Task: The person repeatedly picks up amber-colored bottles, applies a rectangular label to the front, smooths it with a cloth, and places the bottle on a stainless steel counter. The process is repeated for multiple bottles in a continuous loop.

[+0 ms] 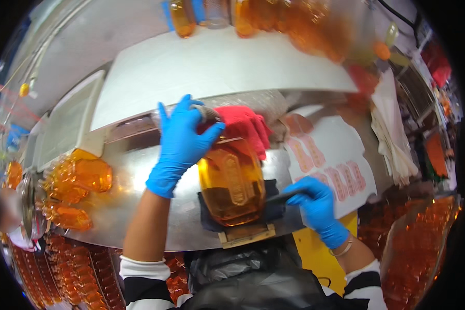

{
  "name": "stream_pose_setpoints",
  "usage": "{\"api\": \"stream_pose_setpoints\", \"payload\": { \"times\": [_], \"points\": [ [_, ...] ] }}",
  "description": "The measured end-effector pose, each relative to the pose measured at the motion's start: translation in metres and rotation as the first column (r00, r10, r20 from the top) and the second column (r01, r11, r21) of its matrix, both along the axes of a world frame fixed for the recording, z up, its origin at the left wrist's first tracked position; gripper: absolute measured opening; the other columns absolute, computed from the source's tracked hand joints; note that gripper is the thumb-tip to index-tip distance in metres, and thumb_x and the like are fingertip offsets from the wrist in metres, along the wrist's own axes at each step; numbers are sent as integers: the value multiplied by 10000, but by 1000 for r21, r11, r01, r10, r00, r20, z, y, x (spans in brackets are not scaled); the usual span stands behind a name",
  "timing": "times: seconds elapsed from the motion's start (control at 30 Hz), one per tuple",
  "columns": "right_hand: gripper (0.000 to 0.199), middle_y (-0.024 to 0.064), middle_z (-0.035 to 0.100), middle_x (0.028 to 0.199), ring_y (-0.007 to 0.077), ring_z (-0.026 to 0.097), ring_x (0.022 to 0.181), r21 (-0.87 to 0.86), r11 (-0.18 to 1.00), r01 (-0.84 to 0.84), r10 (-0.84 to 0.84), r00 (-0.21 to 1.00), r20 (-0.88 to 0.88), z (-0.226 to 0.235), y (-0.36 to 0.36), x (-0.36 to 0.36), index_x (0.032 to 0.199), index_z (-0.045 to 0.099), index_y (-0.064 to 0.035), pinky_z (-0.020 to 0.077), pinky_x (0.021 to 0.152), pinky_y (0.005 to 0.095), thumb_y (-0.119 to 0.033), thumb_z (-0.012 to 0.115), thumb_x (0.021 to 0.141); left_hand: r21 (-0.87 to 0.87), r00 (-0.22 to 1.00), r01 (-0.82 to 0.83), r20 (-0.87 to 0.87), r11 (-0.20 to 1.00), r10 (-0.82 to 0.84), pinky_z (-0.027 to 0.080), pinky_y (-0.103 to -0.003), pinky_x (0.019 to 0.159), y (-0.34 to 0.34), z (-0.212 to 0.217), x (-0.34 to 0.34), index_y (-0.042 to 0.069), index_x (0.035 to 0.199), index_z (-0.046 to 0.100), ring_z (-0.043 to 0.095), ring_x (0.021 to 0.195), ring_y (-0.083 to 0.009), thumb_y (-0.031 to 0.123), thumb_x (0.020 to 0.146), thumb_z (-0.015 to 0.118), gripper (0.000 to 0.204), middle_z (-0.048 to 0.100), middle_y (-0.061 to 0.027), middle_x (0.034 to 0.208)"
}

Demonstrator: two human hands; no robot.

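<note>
A clear bottle of amber liquid (233, 191) lies on a dark cloth (207, 211) in front of me, with a raised or stuck-on long oval shape on its upper face. My left hand (183, 137), in a blue glove, is at the bottle's far end with fingers spread and the thumb by the neck; whether it touches the neck is hidden. My right hand (318, 206), also gloved in blue, is closed around a dark flat tool (287, 197) whose tip points at the bottle's right side. A red cloth (243, 126) lies just beyond the bottle.
A white sheet of pinkish oval labels (325, 150) lies to the right. More amber bottles (77, 178) lie on the metal table (139, 206) at left; others stand on a white surface (201, 62) at the back. A wooden block (248, 236) sits at the near edge.
</note>
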State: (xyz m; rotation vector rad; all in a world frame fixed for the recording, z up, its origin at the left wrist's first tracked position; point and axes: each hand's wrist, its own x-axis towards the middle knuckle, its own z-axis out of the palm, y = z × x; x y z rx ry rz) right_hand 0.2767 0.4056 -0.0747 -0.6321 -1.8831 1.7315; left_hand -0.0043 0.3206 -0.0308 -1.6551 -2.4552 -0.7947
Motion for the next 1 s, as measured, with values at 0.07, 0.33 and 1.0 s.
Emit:
{"api": "stream_pose_setpoints", "payload": {
  "times": [0.07,0.33,1.0],
  "points": [
    [224,43,605,797,113,576,678,-146,956,256,-258,966,0,7,30,3,854,637,-48,471,642,250,-236,526,907,156,995,32,85,987,-45,200,-537,1023,-7,-2,3,114,870,608,518,1068,-262,217,774,663,151,594,-62,950],
    [248,62,618,846,129,573,785,36,920,391,-386,917,-105,59,205,-9,901,628,-16,450,742,259,-258,579,872,479,593,-444,791,757,-152,469,-304,821,-114,38,48,36,901,532,587,831,-162,24,857,536,45,613,-91,900],
    [164,186,633,798,364,628,752,928,84,364,-888,450,-96,139,422,-136,806,623,-41,518,619,430,-163,514,818,593,711,-574,21,564,703,480,-327,715,-167,24,-99,-63,943,571,572,793,-215,101,829,574,200,603,-166,911]
  ]
}}
